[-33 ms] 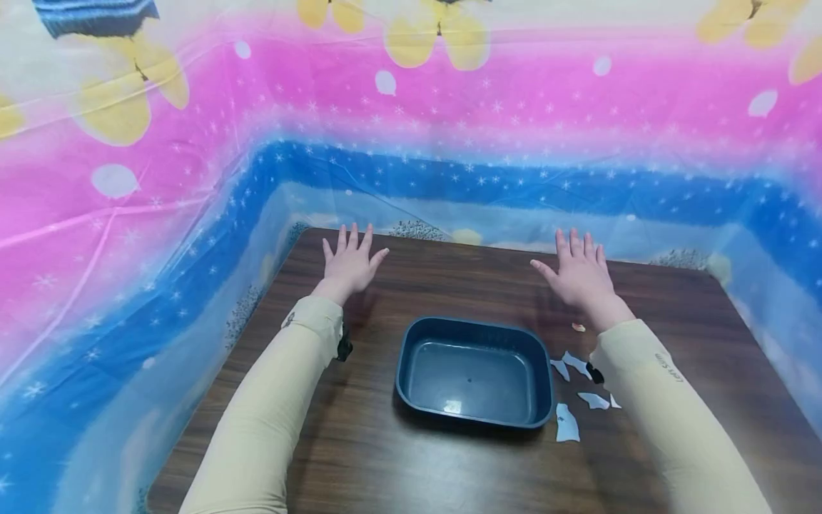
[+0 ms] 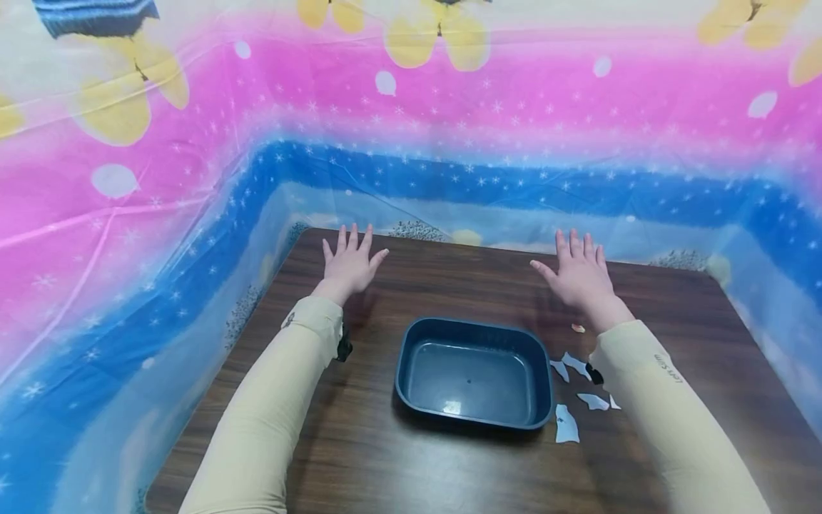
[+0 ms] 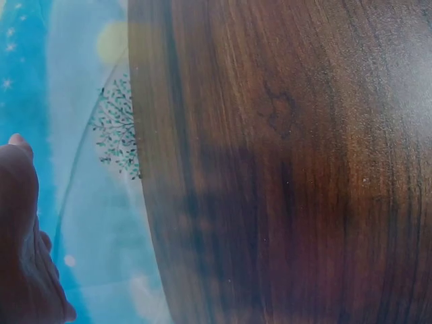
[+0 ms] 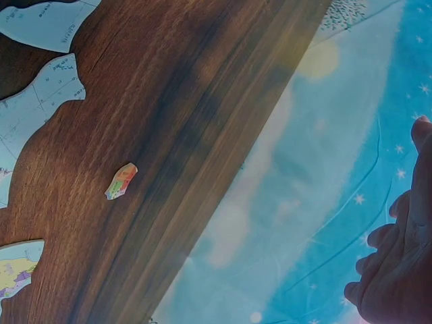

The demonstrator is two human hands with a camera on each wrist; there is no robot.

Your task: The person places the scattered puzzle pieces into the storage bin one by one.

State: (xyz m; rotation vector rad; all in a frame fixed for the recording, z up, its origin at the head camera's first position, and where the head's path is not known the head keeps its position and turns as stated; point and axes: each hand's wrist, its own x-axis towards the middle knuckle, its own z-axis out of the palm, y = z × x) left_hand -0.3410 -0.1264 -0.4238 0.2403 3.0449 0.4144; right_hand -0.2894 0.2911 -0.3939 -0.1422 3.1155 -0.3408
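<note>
My left hand is held over the far left of the wooden table, fingers spread straight and palm down, with nothing in it. Over the far right my right hand is spread the same way, also holding nothing. Between the forearms stands a dark blue-grey rectangular tub, its inside bare. Right of the tub lie several flat, irregular map pieces, partly hidden by the right sleeve. Nearest the right hand is a small orange-and-yellow piece. Thin lines and small print mark a pale blue map piece in the right wrist view.
A brown wood-grain table carries everything. Pink and blue patterned cloth rises behind its far edge and along both sides. Dark wrist cameras sit under the cuffs, the right camera overlapping a map piece in the head view.
</note>
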